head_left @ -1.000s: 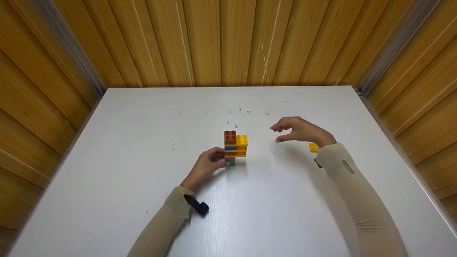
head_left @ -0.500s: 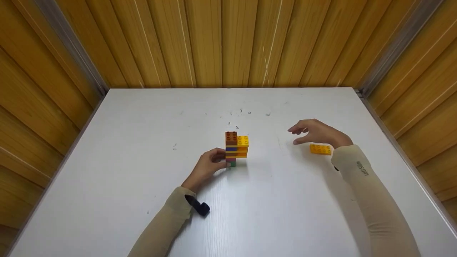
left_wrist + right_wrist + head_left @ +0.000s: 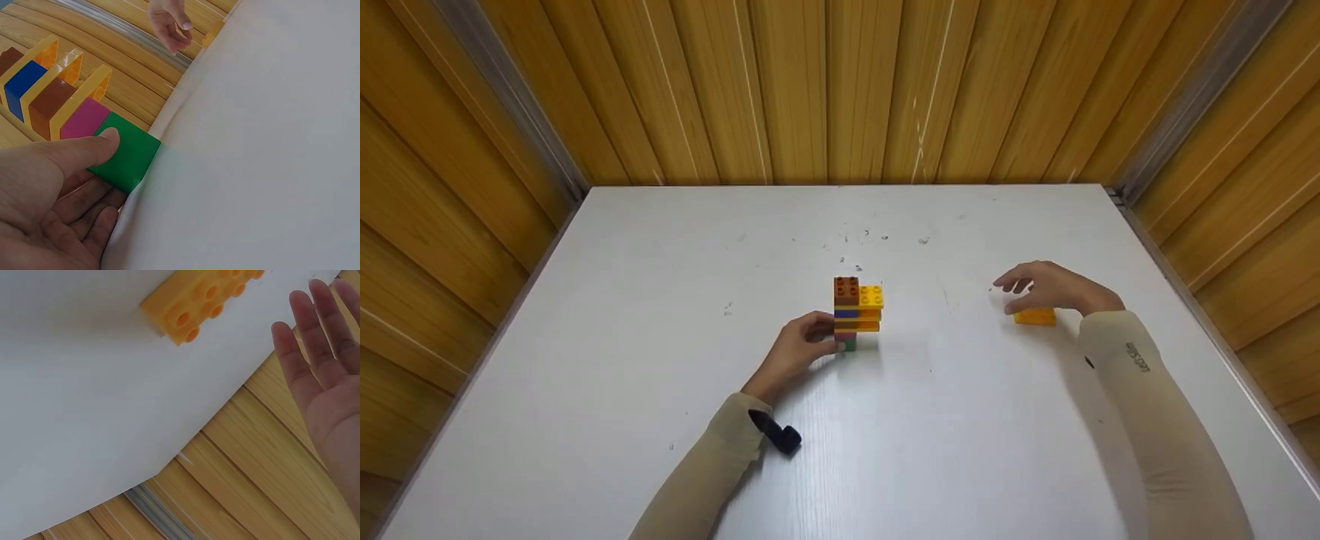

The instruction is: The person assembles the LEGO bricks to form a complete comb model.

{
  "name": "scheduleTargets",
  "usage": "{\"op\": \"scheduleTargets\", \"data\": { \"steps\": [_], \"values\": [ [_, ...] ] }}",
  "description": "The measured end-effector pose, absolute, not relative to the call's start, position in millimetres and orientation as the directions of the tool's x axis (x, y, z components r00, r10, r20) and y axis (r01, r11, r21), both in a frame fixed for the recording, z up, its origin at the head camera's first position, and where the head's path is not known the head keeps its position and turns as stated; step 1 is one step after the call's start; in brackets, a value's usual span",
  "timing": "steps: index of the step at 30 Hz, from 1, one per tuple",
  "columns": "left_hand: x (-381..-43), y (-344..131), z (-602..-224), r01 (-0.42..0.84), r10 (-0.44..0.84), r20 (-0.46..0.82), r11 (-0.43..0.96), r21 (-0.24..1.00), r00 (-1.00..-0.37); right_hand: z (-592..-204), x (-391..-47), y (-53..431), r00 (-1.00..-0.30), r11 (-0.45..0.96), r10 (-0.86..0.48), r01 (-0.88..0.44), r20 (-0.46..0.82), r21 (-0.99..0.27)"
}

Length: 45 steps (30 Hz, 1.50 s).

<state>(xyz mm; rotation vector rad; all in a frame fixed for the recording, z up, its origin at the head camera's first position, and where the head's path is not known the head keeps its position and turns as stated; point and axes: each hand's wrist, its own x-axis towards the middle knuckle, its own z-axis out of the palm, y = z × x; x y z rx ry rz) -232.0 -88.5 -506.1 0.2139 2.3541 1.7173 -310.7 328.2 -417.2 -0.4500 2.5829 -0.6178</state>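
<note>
Near the middle of the table stands a tower of toy building bricks (image 3: 846, 292), brown on top. My left hand (image 3: 795, 345) grips it low down, the thumb on the green bottom brick (image 3: 128, 152). Above the green come a pink brick (image 3: 85, 118), then brown and blue ones, with yellow plates (image 3: 84, 98) between them that jut out to one side. To the right, my right hand (image 3: 1050, 287) is over a loose yellow brick (image 3: 1035, 318) and partly hides it. Its fingers (image 3: 306, 343) are spread and hold nothing; the brick's studs face up in the right wrist view.
The white table (image 3: 660, 255) has small dark marks behind the tower. Wood-patterned panels (image 3: 795, 90) rise at the back and both sides, with grey metal trim (image 3: 510, 97) in the corners. A black strap device (image 3: 776, 433) sits on the left wrist.
My right hand has moved right, away from the tower, and come down over the loose yellow brick. The left hand has kept its hold on the tower.
</note>
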Motion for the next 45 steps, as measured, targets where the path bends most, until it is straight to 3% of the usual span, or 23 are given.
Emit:
{"op": "scheduleTargets", "data": {
  "steps": [22,45],
  "values": [
    [-231,-89,-509,0.014,0.275,-0.066,0.279,0.96,-0.959,-438,-306,354,-0.855,0.893,-0.309,-0.109,-0.417,-0.437],
    [-232,-90,-507,0.026,0.282,-0.052,0.266,0.964,-0.958,-445,-312,344,-0.867,0.875,-0.33,-0.131,-0.375,-0.466]
  ]
}}
